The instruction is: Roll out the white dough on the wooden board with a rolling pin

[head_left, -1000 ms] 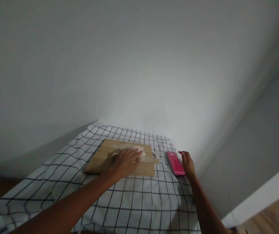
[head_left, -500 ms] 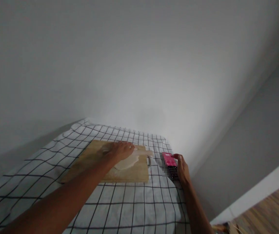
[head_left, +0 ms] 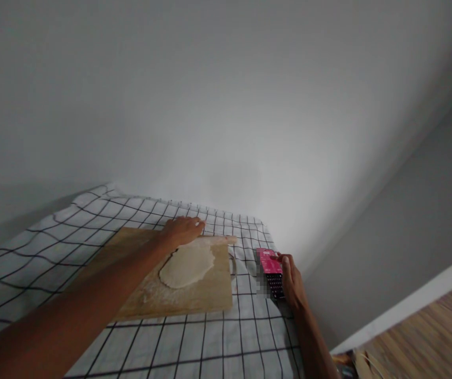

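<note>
My left hand (head_left: pixel 184 230) lies over a pale rolling pin (head_left: pixel 224 240) at the far edge of a wooden board (head_left: pixel 210 300). Its fingers are stretched out rather than wrapped around the pin; the hand hides the pin's middle. Nearer me on the board lies a flat, rolled-out sheet of dough (head_left: pixel 188 266) with a rough edge, and flour dusts the wood around it. To the right, my right hand (head_left: pixel 291 279) is at the edge of a flat pink-and-black device (head_left: pixel 268 260), possibly a phone. One finger reaches over its pink part, with the thumb apart.
A white cloth with a black grid (head_left: pixel 194 347) covers the surface beneath the board. A pale wall (head_left: pixel 218 131) rises behind it. At the lower right are wooden flooring (head_left: pixel 427 342) and some partly visible items (head_left: pixel 352 363).
My left hand and the rolling pin have moved away from me, uncovering the dough sheet. My right hand stays at the pink-and-black device. The whole view has shifted slightly.
</note>
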